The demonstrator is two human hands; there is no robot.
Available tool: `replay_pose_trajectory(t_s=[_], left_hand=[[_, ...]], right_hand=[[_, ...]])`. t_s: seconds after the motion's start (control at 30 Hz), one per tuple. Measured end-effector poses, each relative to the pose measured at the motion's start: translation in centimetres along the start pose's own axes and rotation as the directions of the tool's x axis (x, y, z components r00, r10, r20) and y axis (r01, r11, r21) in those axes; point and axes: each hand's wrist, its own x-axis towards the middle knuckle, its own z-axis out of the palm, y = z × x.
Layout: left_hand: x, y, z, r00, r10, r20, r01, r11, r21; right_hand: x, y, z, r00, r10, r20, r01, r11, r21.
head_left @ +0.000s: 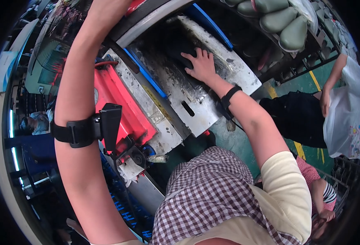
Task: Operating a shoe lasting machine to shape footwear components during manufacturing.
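Note:
My right hand [202, 66] reaches onto a worn, stained metal machine plate [202, 116] with its fingers spread and the palm down. Under and beyond the fingertips lies a dark, nearly black piece [173, 47]; its outline blurs into the shadow, and I cannot tell what it is. Blue strips [145, 73] run along both sides of the plate. My left arm is raised to the upper edge, where the left hand [110, 6] is cut off by the picture; its fingers are hidden beside a bit of red at the machine's top.
A red machine panel [122, 104] stands left of the plate. Grey-green shoe-shaped pieces [292, 34] fill a rack at the upper right. At the right a person holds a white plastic bag [343, 118]; another person in red check [308, 171] is lower down. Yellow lines mark the green floor.

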Motion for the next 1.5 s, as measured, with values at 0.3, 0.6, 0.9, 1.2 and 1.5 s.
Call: replay_pose_trajectory(t_s=[0.3, 0.6, 0.9, 1.2, 1.5], left_hand=[[-8.8, 0.2, 8.8, 0.981, 0.160, -0.112, -0.102, 0.909, 0.404], [-21.0, -1.9, 21.4, 0.989, 0.138, -0.044, -0.100, 0.870, 0.483], [-26.4, -7.1, 27.8, 0.960, 0.280, 0.025, -0.243, 0.784, 0.572], [-26.0, -6.4, 27.4, 0.965, 0.258, 0.054, -0.241, 0.780, 0.577], [-38.8, 1.5, 16.1, 0.706, -0.446, 0.551, 0.676, 0.656, -0.335]], right_hand=[[-15.3, 6.9, -6.5, 0.771, 0.461, -0.439, -0.214, 0.837, 0.504], [-30.6, 1.1, -5.7, 0.645, 0.202, 0.737, -0.470, -0.655, 0.592], [-28.7, 2.5, -5.6, 0.642, 0.145, 0.753, -0.133, -0.946, 0.295], [-22.3, 11.1, -3.5, 0.691, 0.470, 0.549, -0.273, -0.534, 0.800], [-57.4, 1.9, -4.7, -0.127, 0.181, 0.975, -0.686, -0.726, 0.046]])
